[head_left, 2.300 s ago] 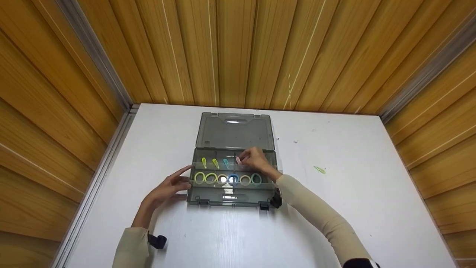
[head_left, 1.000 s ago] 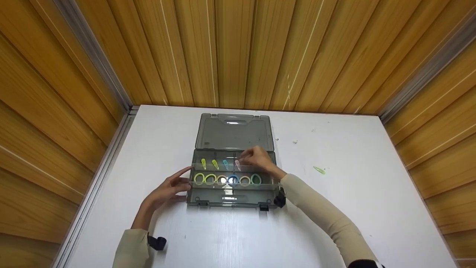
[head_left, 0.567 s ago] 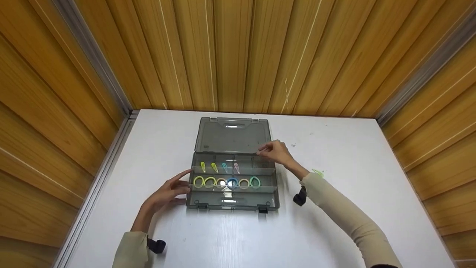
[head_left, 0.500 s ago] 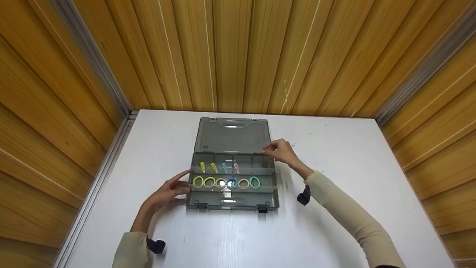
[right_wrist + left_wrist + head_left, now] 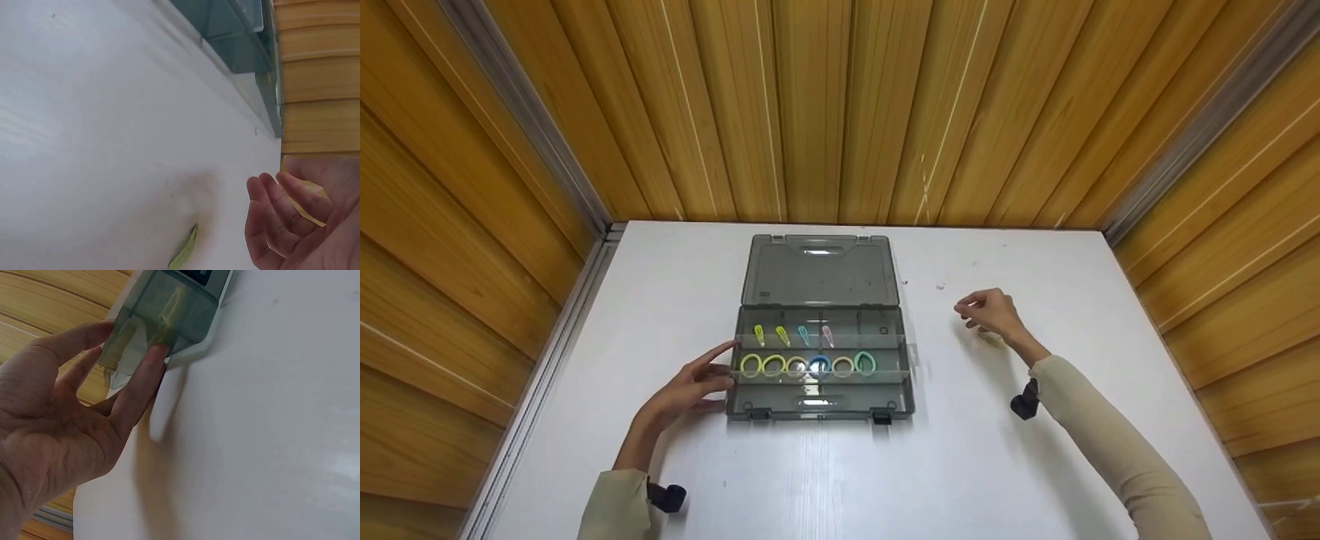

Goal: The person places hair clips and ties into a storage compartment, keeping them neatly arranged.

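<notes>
My left hand [image 5: 686,390] rests its fingertips against the left wall of a grey see-through compartment box [image 5: 855,397], whose lid [image 5: 825,274] lies back. In the left wrist view the fingers [image 5: 143,377] touch the box's side. Two yellow-green snap hair clips [image 5: 759,335], a blue one [image 5: 803,335] and a pink one [image 5: 829,336] stand in the back row. Several coloured hair ties [image 5: 866,354] fill the middle row. Holding nothing, my right hand [image 5: 994,311] hovers right of the box with loosely bent fingers. A green hair clip [image 5: 184,248] lies on the table below it, partly hidden in the head view.
The white table [image 5: 810,480] is bounded by wood-look panels [image 5: 810,112] at the back and sides. The box's front row holds nothing visible. Small specks [image 5: 940,286] lie on the table right of the lid.
My right hand has let go of the pink hair clip in the back row and moved right, out of the box, to above the green clip. The left hand stays at the box.
</notes>
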### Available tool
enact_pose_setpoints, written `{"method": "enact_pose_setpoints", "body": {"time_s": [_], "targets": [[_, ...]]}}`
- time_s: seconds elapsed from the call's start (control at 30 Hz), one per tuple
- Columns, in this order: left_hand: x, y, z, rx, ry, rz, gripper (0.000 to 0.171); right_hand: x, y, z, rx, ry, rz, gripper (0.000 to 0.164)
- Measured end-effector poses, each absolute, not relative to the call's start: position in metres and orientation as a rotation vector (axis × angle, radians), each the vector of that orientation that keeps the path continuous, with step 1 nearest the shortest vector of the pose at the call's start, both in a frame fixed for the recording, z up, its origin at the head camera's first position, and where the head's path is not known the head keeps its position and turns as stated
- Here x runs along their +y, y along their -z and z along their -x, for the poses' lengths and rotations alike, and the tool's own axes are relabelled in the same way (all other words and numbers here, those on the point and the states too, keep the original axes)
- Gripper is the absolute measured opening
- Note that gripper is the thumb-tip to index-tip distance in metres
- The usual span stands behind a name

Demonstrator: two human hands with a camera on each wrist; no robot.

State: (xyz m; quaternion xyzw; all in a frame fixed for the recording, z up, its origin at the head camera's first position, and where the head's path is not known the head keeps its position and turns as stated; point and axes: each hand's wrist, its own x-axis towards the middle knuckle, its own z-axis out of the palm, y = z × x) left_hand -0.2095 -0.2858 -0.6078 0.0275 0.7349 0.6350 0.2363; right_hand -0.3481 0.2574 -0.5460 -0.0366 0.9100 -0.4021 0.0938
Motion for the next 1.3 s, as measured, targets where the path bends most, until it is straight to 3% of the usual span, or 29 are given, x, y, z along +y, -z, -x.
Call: {"method": "enact_pose_setpoints", "body": {"time_s": [0.33,0.8,1.03,1.3], "targets": [[-0.287,0.609,0.208,1.996,-1.764,-0.103,0.076,0.311,0.56,0.345,2.698,1.173,-0.026,0.033],[-0.288,0.607,0.208,2.018,-1.743,-0.085,0.075,0.32,0.574,0.336,2.702,0.949,0.201,0.033],[-0.287,0.606,0.209,2.021,-1.736,-0.089,0.076,0.318,0.577,0.334,2.698,0.914,0.334,0.024],[-0.286,0.607,0.208,2.006,-1.74,-0.087,0.075,0.323,0.572,0.328,2.73,0.905,0.004,0.026]]}}
